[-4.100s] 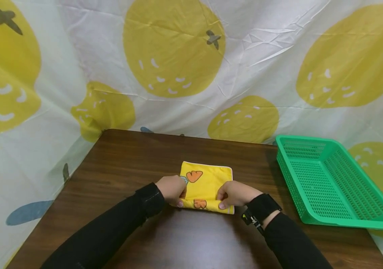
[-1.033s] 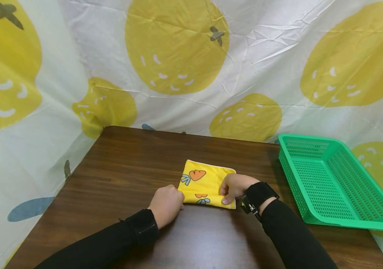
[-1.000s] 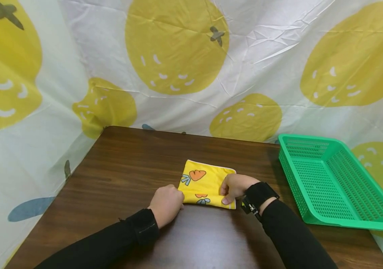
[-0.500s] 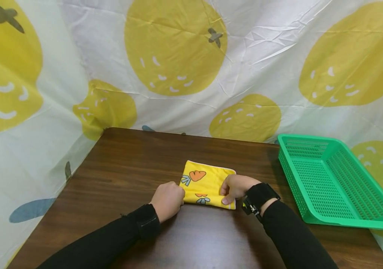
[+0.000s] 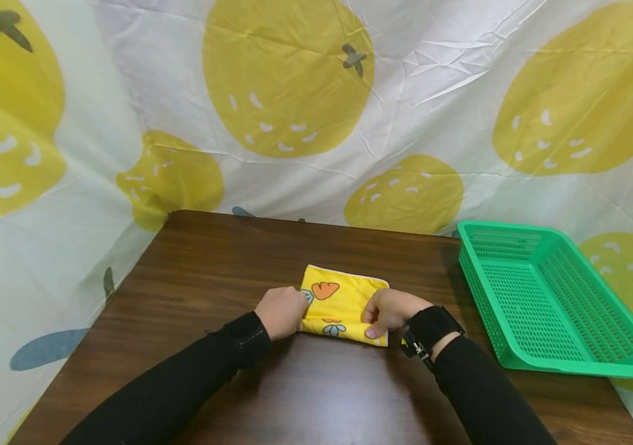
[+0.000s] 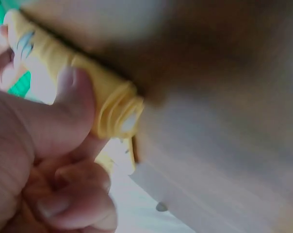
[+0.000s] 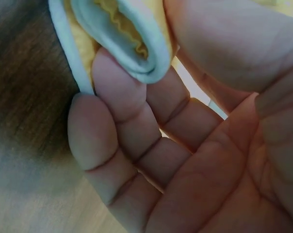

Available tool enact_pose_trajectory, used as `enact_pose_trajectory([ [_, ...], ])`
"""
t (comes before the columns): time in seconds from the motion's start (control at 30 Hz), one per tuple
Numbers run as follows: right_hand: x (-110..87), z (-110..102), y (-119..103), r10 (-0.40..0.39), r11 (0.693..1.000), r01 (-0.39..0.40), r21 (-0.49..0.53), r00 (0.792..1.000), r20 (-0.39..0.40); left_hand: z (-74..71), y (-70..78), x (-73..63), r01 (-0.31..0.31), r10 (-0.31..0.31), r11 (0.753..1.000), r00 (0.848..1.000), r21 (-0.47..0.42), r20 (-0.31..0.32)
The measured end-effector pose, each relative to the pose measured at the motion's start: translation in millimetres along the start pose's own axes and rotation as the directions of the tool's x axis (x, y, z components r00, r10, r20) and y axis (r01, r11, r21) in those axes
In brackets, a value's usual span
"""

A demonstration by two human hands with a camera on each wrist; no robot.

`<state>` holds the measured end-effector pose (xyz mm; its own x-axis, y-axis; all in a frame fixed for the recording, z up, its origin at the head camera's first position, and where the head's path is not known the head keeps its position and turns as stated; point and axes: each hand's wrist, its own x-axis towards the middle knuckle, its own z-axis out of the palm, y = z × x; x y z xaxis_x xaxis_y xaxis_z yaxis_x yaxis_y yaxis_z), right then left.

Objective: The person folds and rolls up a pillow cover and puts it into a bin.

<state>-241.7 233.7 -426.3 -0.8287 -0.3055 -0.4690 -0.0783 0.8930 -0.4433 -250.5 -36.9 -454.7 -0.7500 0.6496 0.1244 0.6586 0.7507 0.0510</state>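
Note:
A yellow cloth (image 5: 350,295) printed with orange carrots and edged in white lies on the brown table. Its near edge is rolled up into a narrow roll (image 5: 344,329). At the left end of this roll, my left hand (image 5: 282,313) pinches the fabric; the left wrist view shows the thumb (image 6: 74,99) on the layered roll end (image 6: 120,114), other fingers curled. My right hand (image 5: 397,311) pinches the roll near its right end. In the right wrist view, fingers (image 7: 120,85) lie under the white-edged roll end (image 7: 158,58), with the thumb above.
A green plastic basket (image 5: 502,327) with slotted walls stands to the right of my right hand. Behind and left of the table (image 5: 227,253) hangs a white curtain (image 5: 288,185) with a large yellow fruit print.
My left hand has moved forward over the cloth's left edge, covering more of it. My right hand keeps its place on the roll. Compared with the oldest frame, the near edge is rolled slightly farther.

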Motion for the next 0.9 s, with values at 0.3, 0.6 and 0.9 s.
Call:
enact_pose_trajectory([
  [0.3, -14.6, 21.6, 4.2, -0.085, 0.985, 0.04, -0.166, 0.957, -0.276, -11.2, -7.5, 39.0, 0.003, 0.007, 1.0, 0.94, -0.031, 0.34],
  [0.6, -36.0, 60.5, -23.0, -0.264, 0.859, -0.014, -0.511, 0.844, -0.467, -20.8, -8.3, 71.7, -0.002, -0.015, 1.0, 0.807, 0.028, 0.59],
  [0.9, -34.5, 78.1, -34.7, -0.269, 0.802, -0.13, -0.583, 0.793, -0.547, 3.7, -26.1, 92.0, -0.106, 0.02, 0.982, 0.883, 0.157, 0.469],
])
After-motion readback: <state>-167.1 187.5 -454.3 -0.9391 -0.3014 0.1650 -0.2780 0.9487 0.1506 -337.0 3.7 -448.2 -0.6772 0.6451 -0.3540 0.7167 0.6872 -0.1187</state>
